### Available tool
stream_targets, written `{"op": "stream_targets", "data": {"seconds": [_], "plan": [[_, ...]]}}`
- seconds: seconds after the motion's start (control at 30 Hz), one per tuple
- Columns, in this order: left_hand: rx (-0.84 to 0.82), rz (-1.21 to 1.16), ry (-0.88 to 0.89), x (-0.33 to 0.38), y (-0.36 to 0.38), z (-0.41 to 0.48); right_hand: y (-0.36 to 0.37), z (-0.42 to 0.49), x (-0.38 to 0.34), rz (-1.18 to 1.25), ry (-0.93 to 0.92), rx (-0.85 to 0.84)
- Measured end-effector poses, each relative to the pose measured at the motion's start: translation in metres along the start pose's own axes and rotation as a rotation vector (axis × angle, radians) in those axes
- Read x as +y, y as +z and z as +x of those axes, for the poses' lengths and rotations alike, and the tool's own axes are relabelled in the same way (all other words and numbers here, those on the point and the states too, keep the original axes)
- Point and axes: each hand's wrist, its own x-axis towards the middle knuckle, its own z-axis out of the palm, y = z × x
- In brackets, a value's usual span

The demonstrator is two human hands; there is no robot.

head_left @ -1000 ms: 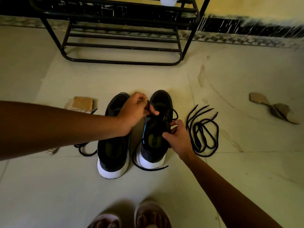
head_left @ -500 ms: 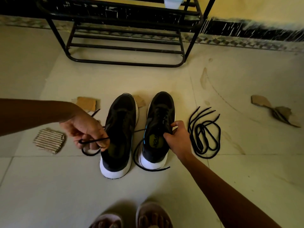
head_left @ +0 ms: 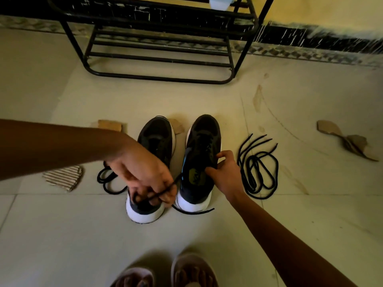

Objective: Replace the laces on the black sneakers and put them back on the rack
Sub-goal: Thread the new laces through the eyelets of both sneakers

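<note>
Nearest, the person's sandalled feet (head_left: 165,274) are standing just short of the two black sneakers on the floor tiles (head_left: 62,235). The left hand (head_left: 145,179) is hanging over the heel of the left sneaker (head_left: 157,137), fingers curled and pinching a black lace (head_left: 157,195) that is running toward the right sneaker (head_left: 203,137). The right hand (head_left: 223,175) is gripping that sneaker's side at the collar.

Risks noted:
- The lace is crossing the left sneaker and could snag on its heel or drag it.
- A slipping pinch would be dropping the strand.
- A lace coil (head_left: 107,181) on the left and bundled laces (head_left: 257,168) on the right are lying just beside the pair, inviting a mix-up of old and new.

Cardboard scraps (head_left: 64,178) are littering the floor. The rack (head_left: 161,59) is standing beyond, well apart from the sneakers.
</note>
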Motion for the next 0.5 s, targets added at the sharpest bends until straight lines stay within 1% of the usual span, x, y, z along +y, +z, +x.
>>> {"op": "stream_targets", "data": {"seconds": [0.03, 0.07, 0.13, 0.23, 0.3, 0.43, 0.5], "plan": [[-0.059, -0.012, 0.042, 0.006, 0.006, 0.006, 0.000, 0.000, 0.000, 0.002, -0.001, -0.002], [-0.050, -0.017, 0.057, 0.010, 0.009, 0.012, 0.000, -0.001, 0.000, 0.003, -0.001, -0.001], [0.035, 0.007, 0.054, 0.013, 0.006, 0.016, -0.001, -0.001, 0.000, 0.004, -0.003, 0.003], [0.208, 0.003, 0.078, 0.014, -0.018, -0.001, -0.003, -0.002, -0.001, 0.002, -0.013, -0.006], [0.355, -0.034, 0.116, 0.019, -0.035, -0.021, -0.004, -0.003, -0.001, 0.008, -0.015, -0.010], [0.751, -0.132, 0.248, 0.034, -0.065, -0.061, -0.003, -0.002, 0.000, 0.011, -0.015, -0.006], [0.868, -0.196, 0.351, 0.041, -0.077, -0.078, -0.003, -0.002, 0.000, 0.010, -0.014, -0.007]]}}
